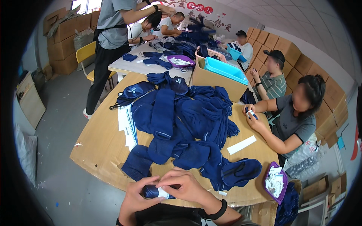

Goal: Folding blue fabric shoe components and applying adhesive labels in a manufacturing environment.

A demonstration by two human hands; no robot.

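At the table's near edge, my left hand [135, 199] wraps around a small navy fabric roll [150, 191]. A white paper band [163, 192] goes around the roll. My right hand [185, 185] has thumb and fingers pinched together at this band, pressing on the roll's right part. Just beyond my hands lies a heap of navy knitted socks [201, 113], with a loose one [241, 172] nearest on the right. Two shiny navy pouch-like pieces [137, 89] rest on the heap's far left side. My fingers partly cover the roll.
White printed paper strips [129, 132] lie left of the heap, and a blank strip [241, 145] lies right. A purple basket [286, 185] of paper pieces stands at the right edge. Beyond is a cardboard box [217, 82] with a blue tray [226, 70]. A co-worker [294, 116] sits at right holding a similar roll.
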